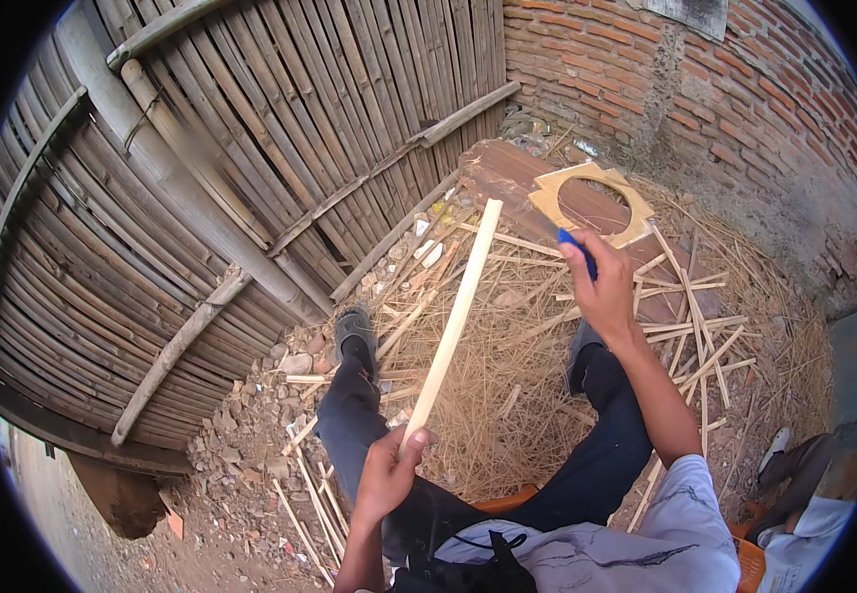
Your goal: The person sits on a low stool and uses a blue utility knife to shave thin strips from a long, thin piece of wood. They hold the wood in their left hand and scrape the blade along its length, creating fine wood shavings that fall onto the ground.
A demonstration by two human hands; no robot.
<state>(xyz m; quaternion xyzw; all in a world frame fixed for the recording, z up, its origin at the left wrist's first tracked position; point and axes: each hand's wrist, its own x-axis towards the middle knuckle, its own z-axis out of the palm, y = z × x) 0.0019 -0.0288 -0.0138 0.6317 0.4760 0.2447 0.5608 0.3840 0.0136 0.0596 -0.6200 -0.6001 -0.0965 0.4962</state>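
Observation:
My left hand (pixel 386 477) is closed around the lower end of a long, flat, pale bamboo strip (pixel 460 314). The strip slants up and away from my lap, its far end free in the air. Raised to the right of it, my right hand (pixel 603 292) grips a small blue object (pixel 577 249) between thumb and fingers. The palm and fingers hide most of that object, so its kind does not show. The two hands are well apart, and the blue object does not touch the strip.
Beyond my right hand, a yellowish board with a round hole (pixel 547 203) rests on a brown plank (pixel 496 176). Cut strips (pixel 695 306) lie right; shavings (pixel 493 415) cover the ground between my legs. A bamboo fence (pixel 280 128), brick wall (pixel 606 59) and seated person (pixel 799 469) surround me.

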